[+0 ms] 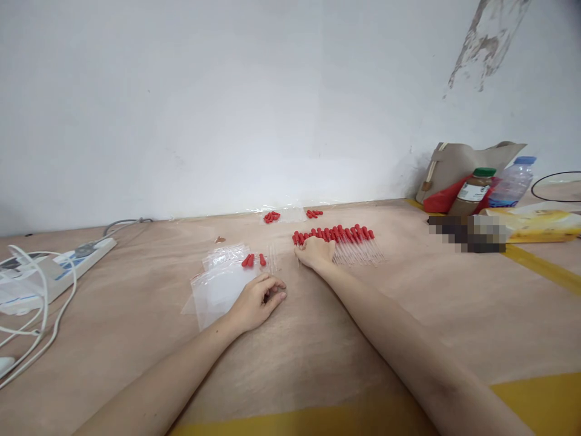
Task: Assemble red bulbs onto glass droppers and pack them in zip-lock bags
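My right hand (313, 251) reaches into the left end of a row of glass droppers with red rubber bulbs (356, 236). Its fingers are closed around the glass of the leftmost dropper (296, 238), and the hand hides part of the row. My left hand (258, 301) rests on the table with loosely bent fingers, thumb apart, holding nothing. Clear plastic zip bags (222, 287) lie in a stack beside it. Loose red bulbs (247, 260) sit on the bags' upper right edge, and a few thin glass tubes (273, 258) lie just right of them.
Two small groups of red bulbs (271, 217) lie near the wall with clear plastic. On the left are a white power strip (86, 263) and cables. A bag (454, 163), a green-capped jar (474, 191), a plastic bottle (515, 181) and a yellow packet (544, 225) stand at the right.
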A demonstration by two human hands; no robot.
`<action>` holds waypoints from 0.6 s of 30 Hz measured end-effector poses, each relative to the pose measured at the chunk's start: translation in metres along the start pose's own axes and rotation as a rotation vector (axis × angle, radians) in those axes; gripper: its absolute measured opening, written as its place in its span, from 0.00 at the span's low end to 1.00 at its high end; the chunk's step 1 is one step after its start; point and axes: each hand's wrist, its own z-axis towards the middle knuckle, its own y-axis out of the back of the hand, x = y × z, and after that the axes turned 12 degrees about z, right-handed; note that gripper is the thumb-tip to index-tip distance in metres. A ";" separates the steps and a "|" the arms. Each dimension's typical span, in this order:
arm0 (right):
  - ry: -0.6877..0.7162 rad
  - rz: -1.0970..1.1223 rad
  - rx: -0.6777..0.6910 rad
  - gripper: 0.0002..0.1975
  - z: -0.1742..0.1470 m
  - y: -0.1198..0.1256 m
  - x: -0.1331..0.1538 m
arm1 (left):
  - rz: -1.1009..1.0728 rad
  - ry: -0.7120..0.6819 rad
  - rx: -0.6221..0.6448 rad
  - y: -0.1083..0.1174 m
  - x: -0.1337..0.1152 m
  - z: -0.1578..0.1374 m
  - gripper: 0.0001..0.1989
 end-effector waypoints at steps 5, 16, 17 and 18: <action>0.065 -0.013 -0.036 0.13 -0.007 0.003 0.004 | 0.028 -0.018 -0.004 0.000 -0.002 -0.001 0.07; 0.045 0.104 0.191 0.16 -0.005 -0.009 0.045 | 0.547 0.102 -0.153 0.029 0.011 0.023 0.09; 0.031 0.107 0.205 0.17 -0.001 -0.011 0.046 | 0.591 0.145 -0.173 0.031 0.016 0.027 0.08; 0.017 0.112 0.220 0.19 0.002 -0.013 0.047 | 0.631 0.180 -0.185 0.031 0.021 0.030 0.09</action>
